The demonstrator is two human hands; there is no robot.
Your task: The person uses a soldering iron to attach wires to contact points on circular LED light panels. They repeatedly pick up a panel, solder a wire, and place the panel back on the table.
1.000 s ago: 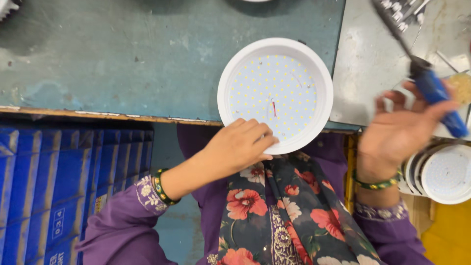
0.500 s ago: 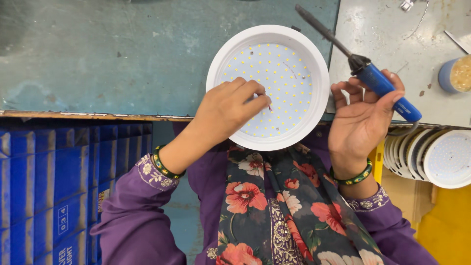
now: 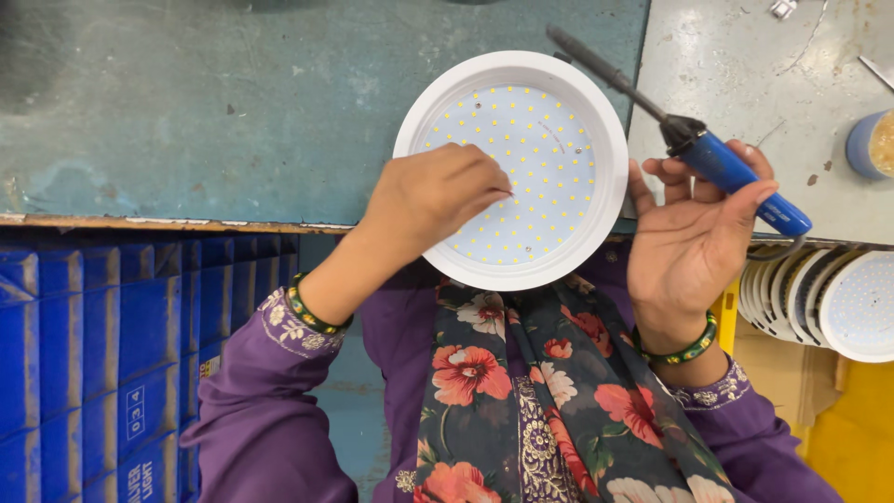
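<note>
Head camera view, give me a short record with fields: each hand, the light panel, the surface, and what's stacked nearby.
left hand: fingertips pinched over the round white LED panel
right hand: holds blue-handled soldering iron, tip raised above the panel's rim
panel: lies flat at the edge of the green bench
nearby: stack of similar panels at right; blue crates below left

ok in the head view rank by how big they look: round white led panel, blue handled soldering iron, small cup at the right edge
1. round white LED panel
2. blue-handled soldering iron, held in the right hand
3. small cup, cut off by the frame edge, so its full size is unsure
</note>
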